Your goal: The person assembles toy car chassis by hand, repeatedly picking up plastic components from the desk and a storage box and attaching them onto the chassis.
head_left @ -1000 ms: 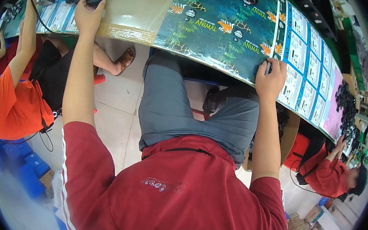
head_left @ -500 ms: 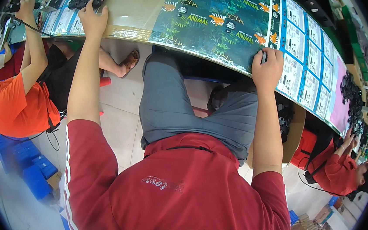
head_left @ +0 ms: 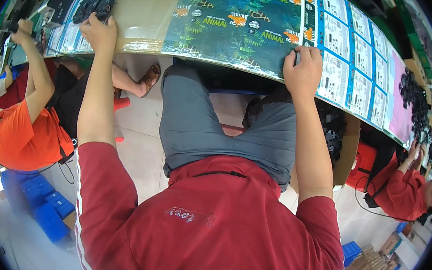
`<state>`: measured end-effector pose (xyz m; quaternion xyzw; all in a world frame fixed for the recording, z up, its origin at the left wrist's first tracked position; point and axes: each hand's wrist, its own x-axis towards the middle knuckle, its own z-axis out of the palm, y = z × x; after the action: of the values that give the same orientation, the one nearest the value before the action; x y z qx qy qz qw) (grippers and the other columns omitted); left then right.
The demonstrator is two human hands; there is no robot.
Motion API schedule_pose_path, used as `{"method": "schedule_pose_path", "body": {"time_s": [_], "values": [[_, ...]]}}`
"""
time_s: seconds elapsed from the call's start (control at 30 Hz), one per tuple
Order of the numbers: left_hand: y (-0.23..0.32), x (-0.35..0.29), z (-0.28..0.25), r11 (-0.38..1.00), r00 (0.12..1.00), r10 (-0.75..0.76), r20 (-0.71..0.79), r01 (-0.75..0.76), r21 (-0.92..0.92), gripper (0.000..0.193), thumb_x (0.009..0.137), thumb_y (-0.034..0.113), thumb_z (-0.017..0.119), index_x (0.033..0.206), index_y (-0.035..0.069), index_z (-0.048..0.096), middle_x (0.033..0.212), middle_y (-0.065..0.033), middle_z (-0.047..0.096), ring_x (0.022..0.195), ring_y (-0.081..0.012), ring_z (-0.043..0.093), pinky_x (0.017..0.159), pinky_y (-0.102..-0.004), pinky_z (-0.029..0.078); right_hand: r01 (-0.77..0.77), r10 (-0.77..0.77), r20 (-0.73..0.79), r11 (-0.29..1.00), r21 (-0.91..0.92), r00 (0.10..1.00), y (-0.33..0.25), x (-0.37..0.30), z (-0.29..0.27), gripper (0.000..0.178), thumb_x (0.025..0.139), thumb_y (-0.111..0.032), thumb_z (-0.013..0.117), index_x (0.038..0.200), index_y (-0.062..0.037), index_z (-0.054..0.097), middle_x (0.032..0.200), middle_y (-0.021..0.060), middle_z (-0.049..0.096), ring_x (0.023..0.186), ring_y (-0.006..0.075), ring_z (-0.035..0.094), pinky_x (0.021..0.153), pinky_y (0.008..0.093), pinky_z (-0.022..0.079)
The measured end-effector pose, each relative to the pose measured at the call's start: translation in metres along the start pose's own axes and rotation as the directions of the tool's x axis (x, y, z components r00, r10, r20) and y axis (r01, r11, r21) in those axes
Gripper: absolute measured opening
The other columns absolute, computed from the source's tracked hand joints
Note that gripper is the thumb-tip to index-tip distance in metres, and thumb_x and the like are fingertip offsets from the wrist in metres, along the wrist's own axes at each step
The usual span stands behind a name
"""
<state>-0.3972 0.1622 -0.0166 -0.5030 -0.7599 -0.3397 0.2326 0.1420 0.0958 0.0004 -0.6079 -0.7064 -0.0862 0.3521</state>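
Several black plastic parts with wheel-like rounds, resembling toy car bases [head_left: 98, 4], stand in a row on the table's left side. At their near edge is my left hand [head_left: 100, 33], its thumb and forefinger on either side of the closest part. My right hand [head_left: 305, 71] rests at the table's front edge, on the green animal-print sheet [head_left: 224, 38]. Its fingers are curled, and a small dark thing shows between thumb and forefinger, too little of it visible to name.
Printed white-and-blue sheets [head_left: 361, 60] cover the table's right side, beside a bare brown cardboard strip [head_left: 147, 13]. A pile of black parts [head_left: 411, 100] lies far right. Under the table stands a carton [head_left: 347, 149]. Co-workers sit left, in orange [head_left: 28, 136], and right, in red [head_left: 401, 195].
The view has shifted slightly, so the table and both hands sit a little further left. My left hand stays at the black parts, and my right hand stays curled at the table edge.
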Motion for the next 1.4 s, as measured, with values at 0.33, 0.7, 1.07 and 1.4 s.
{"method": "schedule_pose_path", "body": {"time_s": [0.33, 0.7, 1.07, 1.4], "values": [[0.120, -0.005, 0.022, 0.978, 0.872, 0.206, 0.445, -0.198, -0.065, 0.041, 0.090, 0.030, 0.057, 0.128, 0.014, 0.063, 0.128, -0.0195, 0.058, 0.117, -0.0386, 0.059, 0.097, -0.0484, 0.050, -0.032, 0.033, 0.042, 0.999, -0.020, 0.999, 0.000, 0.001, 0.001, 0.017, 0.081, -0.015, 0.071, 0.094, -0.0049, 0.069, 0.098, 0.0133, 0.059, 0.091, 0.0347, 0.060, 0.078, 0.0457, 0.050], [0.119, 0.019, 0.034, 0.945, 0.820, 0.319, 0.475, -0.315, -0.090, 0.045, 0.093, 0.036, 0.050, 0.133, 0.020, 0.061, 0.125, -0.0118, 0.064, 0.113, -0.0360, 0.063, 0.095, -0.0486, 0.052, 0.036, -0.014, 0.176, 0.992, -0.121, 0.984, 0.003, 0.070, 0.041, 0.043, 0.087, -0.038, 0.069, 0.119, -0.0113, 0.064, 0.112, 0.0134, 0.063, 0.099, 0.0346, 0.066, 0.078, 0.0476, 0.056], [0.117, 0.016, 0.036, 0.958, 0.845, 0.280, 0.456, -0.277, -0.075, 0.042, 0.093, 0.036, 0.051, 0.133, 0.024, 0.061, 0.123, -0.0099, 0.066, 0.112, -0.0355, 0.063, 0.094, -0.0472, 0.051, 0.152, -0.190, 0.228, 0.973, 0.173, 0.955, -0.006, 0.174, 0.094, 0.042, 0.090, -0.031, 0.073, 0.124, -0.0079, 0.066, 0.129, 0.0146, 0.057, 0.111, 0.0363, 0.062, 0.090, 0.0446, 0.052], [0.129, 0.017, 0.038, 0.955, 0.840, 0.294, 0.455, -0.272, -0.115, 0.043, 0.092, 0.038, 0.052, 0.131, 0.023, 0.063, 0.123, -0.0104, 0.066, 0.113, -0.0351, 0.064, 0.094, -0.0478, 0.052, -0.074, -0.024, 0.245, 0.921, 0.383, 0.969, 0.065, 0.158, 0.109, 0.024, 0.090, -0.021, 0.073, 0.100, 0.0003, 0.068, 0.111, 0.0171, 0.063, 0.079, 0.0264, 0.064, 0.068, 0.0354, 0.050]]}}
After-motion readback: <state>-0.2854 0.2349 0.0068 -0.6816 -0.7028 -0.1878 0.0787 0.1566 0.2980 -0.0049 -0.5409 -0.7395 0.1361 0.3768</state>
